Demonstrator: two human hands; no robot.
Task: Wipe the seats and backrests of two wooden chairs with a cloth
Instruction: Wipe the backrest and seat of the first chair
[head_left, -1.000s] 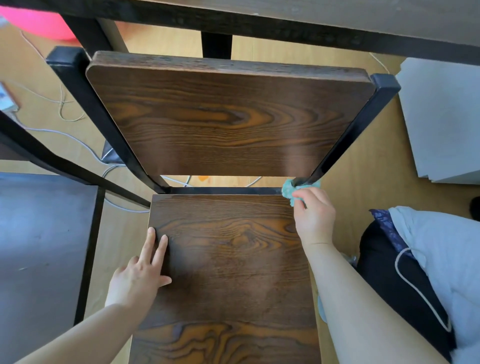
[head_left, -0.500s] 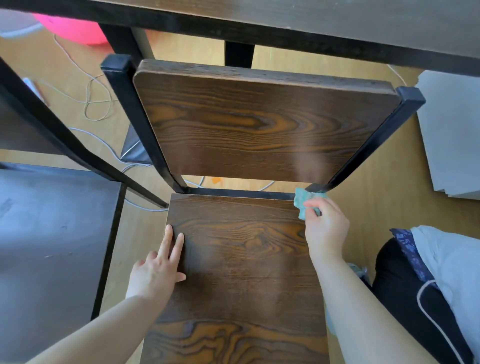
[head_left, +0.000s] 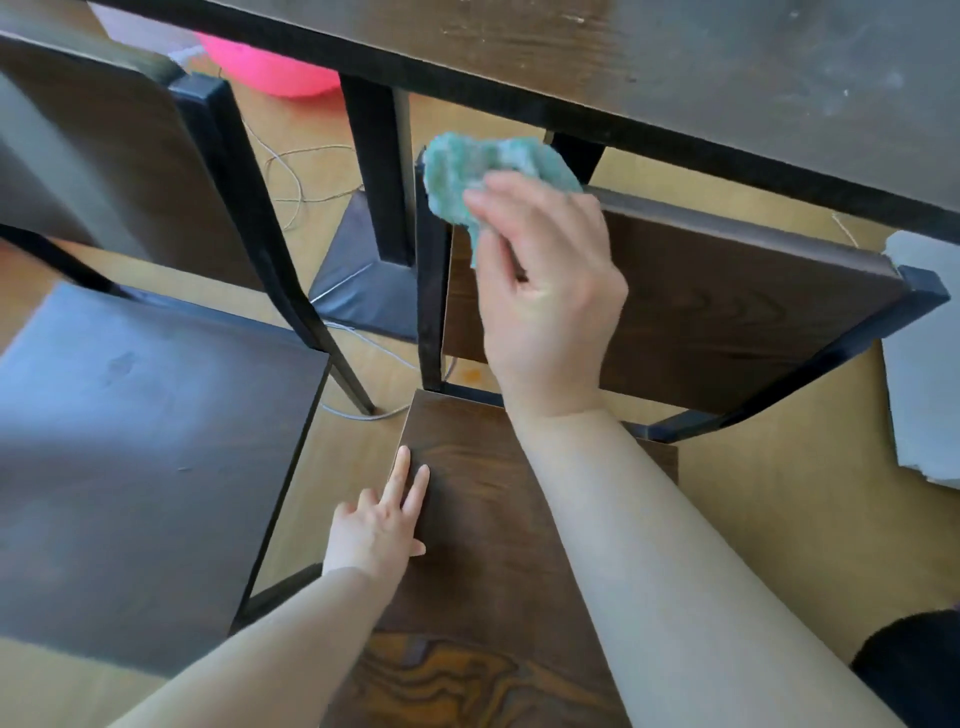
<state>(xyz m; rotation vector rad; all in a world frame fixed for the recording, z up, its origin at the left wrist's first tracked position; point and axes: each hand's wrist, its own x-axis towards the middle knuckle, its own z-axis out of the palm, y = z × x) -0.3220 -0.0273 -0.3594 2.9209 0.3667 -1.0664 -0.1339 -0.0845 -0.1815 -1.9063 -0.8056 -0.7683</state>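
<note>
A wooden chair stands right in front of me, with its seat (head_left: 483, 525) below and its backrest (head_left: 737, 306) beyond, held in a black frame. My right hand (head_left: 545, 291) grips a crumpled teal cloth (head_left: 483, 174) against the top left corner of that backrest. Flat on the seat's left edge lies my left hand (head_left: 382, 519), fingers straight. To the left is a second chair, its dark seat (head_left: 135, 457) and backrest (head_left: 98, 171) blurred.
A dark table (head_left: 675, 67) overhangs the chairs at the top, with a black leg (head_left: 376, 171) between them. Cables (head_left: 301, 182) and a pink object (head_left: 270, 73) lie on the wooden floor. At the right edge sits a grey slab (head_left: 924, 364).
My right hand has lifted the cloth from the seat's back right corner to the backrest's top left corner. The view has swung left and nearer. My left hand stays flat on the seat.
</note>
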